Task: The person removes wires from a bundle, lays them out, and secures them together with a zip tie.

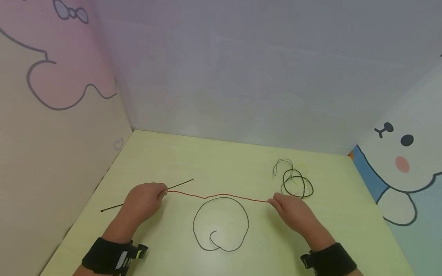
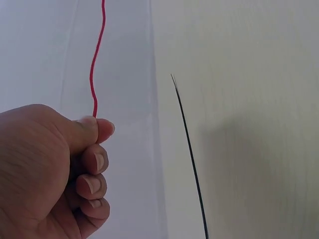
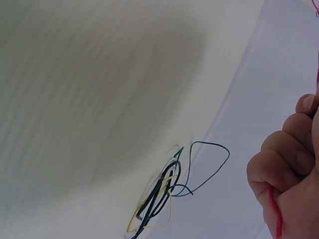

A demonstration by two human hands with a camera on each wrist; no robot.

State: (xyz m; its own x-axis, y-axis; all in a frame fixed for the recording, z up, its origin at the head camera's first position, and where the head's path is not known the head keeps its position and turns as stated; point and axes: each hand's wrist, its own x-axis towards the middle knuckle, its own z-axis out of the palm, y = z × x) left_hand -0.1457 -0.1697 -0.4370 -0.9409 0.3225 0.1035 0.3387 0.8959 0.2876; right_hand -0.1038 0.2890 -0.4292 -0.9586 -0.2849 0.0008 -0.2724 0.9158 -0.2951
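Note:
A red string (image 1: 224, 194) stretches between the two hands above the table, slightly wavy. My left hand (image 1: 145, 201) pinches its left end between thumb and forefinger, the other fingers curled in the left wrist view. At the right end, my right hand (image 1: 295, 214) grips the string with curled fingers; in the right wrist view red string (image 3: 276, 214) comes out by the thumb, and more red shows at the frame's right edge. Below the string lies a thin black wire (image 1: 248, 224) bent into a round loop with one hooked end inside.
A straight black wire (image 1: 181, 184) lies behind the left hand, its bare tip (image 2: 174, 82) showing in the left wrist view. Beyond the right hand is a tangle (image 1: 307, 184) of black, green and yellow wires. Walls border the table (image 1: 207, 153) at the back and sides.

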